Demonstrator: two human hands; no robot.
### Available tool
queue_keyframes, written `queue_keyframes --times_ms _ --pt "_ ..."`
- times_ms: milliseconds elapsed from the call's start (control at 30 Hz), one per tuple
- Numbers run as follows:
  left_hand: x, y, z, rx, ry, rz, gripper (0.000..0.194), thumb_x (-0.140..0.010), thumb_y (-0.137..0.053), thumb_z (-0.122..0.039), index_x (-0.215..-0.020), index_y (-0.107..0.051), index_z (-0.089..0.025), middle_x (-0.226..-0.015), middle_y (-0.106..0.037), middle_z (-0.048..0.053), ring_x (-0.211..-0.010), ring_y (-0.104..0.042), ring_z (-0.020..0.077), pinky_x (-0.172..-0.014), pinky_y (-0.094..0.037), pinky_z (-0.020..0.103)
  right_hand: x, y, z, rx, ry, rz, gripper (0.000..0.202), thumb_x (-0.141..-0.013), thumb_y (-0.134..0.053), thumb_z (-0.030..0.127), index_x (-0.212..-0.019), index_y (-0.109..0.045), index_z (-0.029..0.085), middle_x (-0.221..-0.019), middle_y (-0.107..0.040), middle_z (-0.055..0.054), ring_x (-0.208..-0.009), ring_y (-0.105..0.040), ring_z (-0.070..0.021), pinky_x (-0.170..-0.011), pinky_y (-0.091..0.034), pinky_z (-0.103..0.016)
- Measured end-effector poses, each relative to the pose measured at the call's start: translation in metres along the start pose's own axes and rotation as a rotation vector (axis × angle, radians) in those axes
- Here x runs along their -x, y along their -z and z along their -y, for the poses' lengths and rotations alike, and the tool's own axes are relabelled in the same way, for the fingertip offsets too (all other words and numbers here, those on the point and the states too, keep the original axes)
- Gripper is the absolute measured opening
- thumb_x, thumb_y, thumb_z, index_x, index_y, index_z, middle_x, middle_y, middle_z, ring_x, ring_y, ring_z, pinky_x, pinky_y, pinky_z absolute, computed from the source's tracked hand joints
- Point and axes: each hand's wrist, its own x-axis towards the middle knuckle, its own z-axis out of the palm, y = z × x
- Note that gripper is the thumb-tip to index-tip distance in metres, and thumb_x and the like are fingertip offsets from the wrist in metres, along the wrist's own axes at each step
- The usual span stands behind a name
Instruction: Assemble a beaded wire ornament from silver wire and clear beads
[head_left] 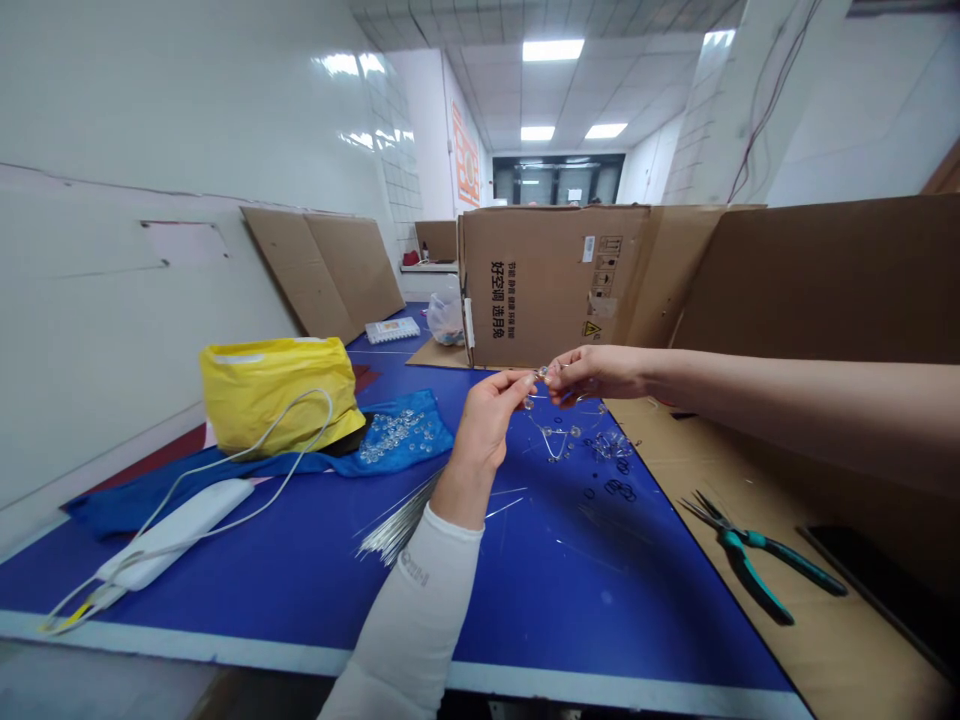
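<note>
Strand of clear round beads on thin wire [575, 431] sits over dark-blue tabletop [570, 620], upper part pinched between fingertips of bare left hand [487, 412] and bare right hand [589, 372]. Looks like fine bead-and-wire fitting; next move probably calls for steady pinch, careful alignment. Loose clear bead cluster [613, 446], small black rings [621, 489] nearby, could snag. Silver wire bundle [397, 525] by left forearm, green-and-black long-nose pliers [739, 541] right. Printed brown cardboard box [547, 290] limits forward reach.

2 grips [486, 420] [600, 372], 2 bags [281, 395] [446, 318], 1 pair of pliers [732, 541]
</note>
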Motion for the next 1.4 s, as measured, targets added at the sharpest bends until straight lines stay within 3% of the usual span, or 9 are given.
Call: queue_keyframes --times_ms 233,400,567,733,867,1000,1167,1400 --pt "0.004 -0.005 0.003 0.003 0.025 0.063 0.013 -0.069 -0.081 -0.022 -0.078 -0.076 -0.015 -0.072 -0.07 0.002 -0.064 -0.054 0.0104 -0.072 -0.044 0.028 0.011 0.004 -0.003 -0.191 -0.113 0.006 0.012 -0.072 -0.081 0.019 -0.075 -0.07 0.017 -0.069 -0.064 0.0 -0.066 -0.063 -0.0135 -0.071 -0.057 -0.03" --pt "0.004 -0.006 0.006 0.009 0.018 0.085 0.018 -0.067 -0.082 -0.021 -0.083 -0.075 -0.015 -0.076 -0.071 0.003 -0.067 -0.056 0.0111 -0.073 -0.045 0.029 0.013 0.006 -0.007 -0.223 -0.085 0.029 0.015 -0.073 -0.082 0.021 -0.073 -0.068 0.017 -0.066 -0.059 0.001 -0.061 -0.056 -0.0107 -0.069 -0.057 -0.028" --pt "0.007 -0.009 0.006 0.02 0.0 0.12 0.019 -0.067 -0.082 -0.021 -0.083 -0.074 -0.015 -0.077 -0.07 0.002 -0.067 -0.057 0.0105 -0.073 -0.046 0.029 0.018 0.011 -0.01 -0.222 -0.037 0.106 0.015 -0.074 -0.082 0.022 -0.075 -0.068 0.017 -0.066 -0.058 0.002 -0.055 -0.049 -0.0088 -0.058 -0.053 -0.023" --pt "0.012 -0.013 0.004 0.015 -0.031 0.163 0.017 -0.07 -0.081 -0.023 -0.083 -0.075 -0.015 -0.084 -0.074 0.006 -0.078 -0.064 0.0146 -0.08 -0.048 0.031 0.023 0.027 -0.014 -0.372 -0.011 0.255 0.017 -0.079 -0.079 0.021 -0.078 -0.062 0.016 -0.067 -0.056 0.004 -0.051 -0.044 -0.0066 -0.055 -0.051 -0.021" --pt "0.013 -0.011 0.001 0.011 -0.047 0.136 0.016 -0.074 -0.079 -0.025 -0.086 -0.076 -0.016 -0.09 -0.076 0.007 -0.079 -0.065 0.0139 -0.08 -0.047 0.03 0.023 0.041 -0.016 -0.425 -0.003 0.357 0.014 -0.086 -0.074 0.021 -0.087 -0.061 0.015 -0.07 -0.055 0.004 -0.053 -0.048 -0.0071 -0.057 -0.053 -0.021" --pt "0.011 -0.008 0.0 0.017 -0.049 0.09 0.014 -0.073 -0.079 -0.023 -0.084 -0.077 -0.016 -0.086 -0.076 0.005 -0.077 -0.064 0.0125 -0.078 -0.047 0.028 0.022 0.05 -0.018 -0.44 -0.013 0.35 0.021 -0.088 -0.072 0.02 -0.106 -0.063 0.014 -0.071 -0.056 0.004 -0.057 -0.054 -0.009 -0.061 -0.056 -0.023" --pt "0.009 -0.006 -0.001 -0.003 -0.045 0.092 0.012 -0.074 -0.079 -0.024 -0.082 -0.077 -0.015 -0.083 -0.074 0.004 -0.074 -0.061 0.0119 -0.076 -0.046 0.027 0.02 0.053 -0.021 -0.448 -0.015 0.367 0.015 -0.089 -0.071 0.02 -0.101 -0.065 0.013 -0.07 -0.058 0.003 -0.059 -0.055 -0.0095 -0.061 -0.055 -0.023" --pt "0.011 -0.007 0.0 -0.038 -0.035 0.117 0.008 -0.077 -0.077 -0.022 -0.082 -0.076 -0.015 -0.086 -0.074 0.005 -0.078 -0.063 0.0135 -0.08 -0.048 0.03 0.023 0.047 -0.022 -0.431 -0.002 0.383 0.022 -0.086 -0.072 0.017 -0.107 -0.064 0.017 -0.072 -0.06 0.003 -0.057 -0.055 -0.0092 -0.057 -0.053 -0.022"
